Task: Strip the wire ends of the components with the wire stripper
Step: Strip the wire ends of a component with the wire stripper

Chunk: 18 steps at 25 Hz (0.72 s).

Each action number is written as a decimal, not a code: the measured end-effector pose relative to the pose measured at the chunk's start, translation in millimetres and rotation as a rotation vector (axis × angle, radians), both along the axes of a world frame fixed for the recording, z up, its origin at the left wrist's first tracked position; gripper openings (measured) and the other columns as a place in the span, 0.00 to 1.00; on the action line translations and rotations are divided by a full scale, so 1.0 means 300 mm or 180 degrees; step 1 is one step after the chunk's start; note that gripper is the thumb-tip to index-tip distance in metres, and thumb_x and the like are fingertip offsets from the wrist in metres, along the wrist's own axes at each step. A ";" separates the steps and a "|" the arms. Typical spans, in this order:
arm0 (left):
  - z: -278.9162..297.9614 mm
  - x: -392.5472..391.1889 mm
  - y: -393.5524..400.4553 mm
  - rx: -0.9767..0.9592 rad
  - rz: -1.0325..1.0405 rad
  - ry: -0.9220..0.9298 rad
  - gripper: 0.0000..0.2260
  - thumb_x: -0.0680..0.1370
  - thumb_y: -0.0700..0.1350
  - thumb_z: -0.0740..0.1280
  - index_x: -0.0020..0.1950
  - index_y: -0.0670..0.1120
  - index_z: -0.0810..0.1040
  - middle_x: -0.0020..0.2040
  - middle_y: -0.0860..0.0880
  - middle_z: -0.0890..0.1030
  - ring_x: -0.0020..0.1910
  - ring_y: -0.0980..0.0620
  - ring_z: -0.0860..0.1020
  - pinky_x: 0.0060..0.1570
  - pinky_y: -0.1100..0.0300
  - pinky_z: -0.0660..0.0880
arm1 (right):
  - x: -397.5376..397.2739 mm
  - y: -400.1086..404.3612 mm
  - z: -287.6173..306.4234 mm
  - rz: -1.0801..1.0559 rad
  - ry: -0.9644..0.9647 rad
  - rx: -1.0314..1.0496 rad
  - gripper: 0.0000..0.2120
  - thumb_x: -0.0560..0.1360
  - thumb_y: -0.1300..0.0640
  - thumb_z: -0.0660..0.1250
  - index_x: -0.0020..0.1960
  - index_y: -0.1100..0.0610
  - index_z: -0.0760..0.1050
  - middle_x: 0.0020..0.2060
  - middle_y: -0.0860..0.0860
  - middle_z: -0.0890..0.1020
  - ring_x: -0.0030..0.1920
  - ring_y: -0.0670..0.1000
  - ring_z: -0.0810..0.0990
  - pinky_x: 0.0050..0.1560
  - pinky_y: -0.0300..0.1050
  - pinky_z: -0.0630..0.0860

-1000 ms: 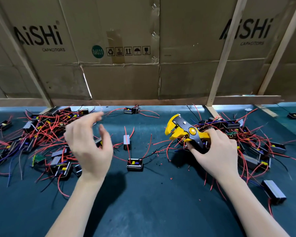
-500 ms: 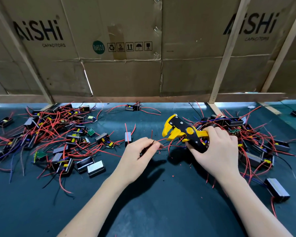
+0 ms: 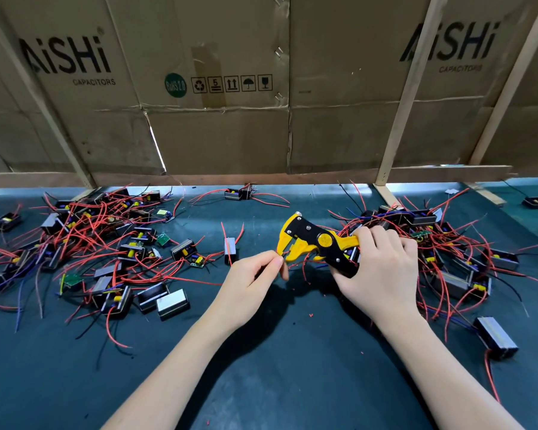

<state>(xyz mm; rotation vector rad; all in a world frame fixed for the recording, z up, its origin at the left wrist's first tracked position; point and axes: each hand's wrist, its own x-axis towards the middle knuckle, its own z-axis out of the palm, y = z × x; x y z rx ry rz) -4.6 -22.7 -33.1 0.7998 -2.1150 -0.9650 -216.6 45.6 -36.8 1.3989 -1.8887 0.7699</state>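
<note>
My right hand [image 3: 382, 271] grips the handles of a yellow and black wire stripper [image 3: 314, 242], whose jaws point left. My left hand [image 3: 250, 279] pinches a thin wire end [image 3: 279, 254] between thumb and forefinger, right at the stripper's jaws. The component that wire belongs to is hidden under my left hand. A pile of small black components with red wires [image 3: 84, 243] lies to the left. Another pile of wired components [image 3: 448, 243] lies to the right, behind my right hand.
A dark green table mat [image 3: 277, 367] covers the work surface, dotted with red insulation scraps. A single component [image 3: 230, 246] stands left of the jaws, another [image 3: 238, 193] at the back edge. Cardboard boxes [image 3: 215, 88] and wooden slats wall off the back.
My left hand came down from mid-air on the left, took hold of a wire, and brought it up to the stripper's jaws. My right hand and the stripper stayed roughly in place.
</note>
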 end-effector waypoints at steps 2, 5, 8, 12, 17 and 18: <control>-0.005 -0.003 0.002 0.0043 0.0041 0.0027 0.16 0.81 0.54 0.57 0.39 0.50 0.77 0.32 0.42 0.66 0.31 0.53 0.63 0.35 0.59 0.60 | 0.004 0.001 0.000 -0.0022 -0.0002 -0.0020 0.25 0.67 0.36 0.60 0.43 0.59 0.75 0.37 0.53 0.75 0.39 0.59 0.74 0.45 0.52 0.65; -0.007 -0.009 -0.002 0.0166 0.0117 0.0139 0.17 0.81 0.54 0.57 0.37 0.50 0.78 0.29 0.53 0.64 0.30 0.54 0.63 0.34 0.59 0.60 | 0.010 -0.003 0.005 -0.0031 0.0006 -0.0055 0.23 0.66 0.37 0.61 0.43 0.58 0.75 0.37 0.53 0.76 0.39 0.59 0.74 0.44 0.52 0.65; -0.007 -0.016 -0.003 0.0227 0.0121 0.0188 0.17 0.81 0.53 0.58 0.36 0.49 0.77 0.28 0.55 0.66 0.30 0.54 0.63 0.33 0.62 0.61 | 0.006 -0.001 0.007 -0.0073 0.0069 -0.0088 0.22 0.67 0.38 0.62 0.42 0.58 0.74 0.36 0.52 0.75 0.38 0.59 0.74 0.43 0.51 0.64; -0.003 -0.014 -0.004 0.0201 0.0107 0.0146 0.17 0.81 0.51 0.57 0.33 0.48 0.71 0.28 0.56 0.67 0.31 0.57 0.64 0.34 0.64 0.61 | 0.007 -0.003 0.006 -0.0097 0.0123 -0.0146 0.22 0.68 0.37 0.62 0.41 0.57 0.74 0.34 0.52 0.76 0.36 0.59 0.74 0.41 0.51 0.63; -0.004 -0.003 -0.016 0.0171 0.0000 0.0163 0.16 0.82 0.51 0.56 0.34 0.51 0.68 0.29 0.57 0.66 0.32 0.57 0.63 0.34 0.65 0.60 | 0.015 -0.012 0.008 -0.0060 0.0088 -0.0145 0.23 0.69 0.36 0.61 0.37 0.58 0.73 0.31 0.52 0.75 0.33 0.59 0.74 0.40 0.50 0.61; -0.007 -0.004 -0.017 0.0218 -0.0008 0.0176 0.16 0.81 0.51 0.56 0.34 0.50 0.69 0.29 0.57 0.67 0.32 0.56 0.63 0.34 0.65 0.61 | 0.012 -0.011 0.006 -0.0067 0.0094 -0.0135 0.23 0.69 0.36 0.61 0.37 0.57 0.72 0.31 0.52 0.75 0.33 0.59 0.74 0.40 0.50 0.61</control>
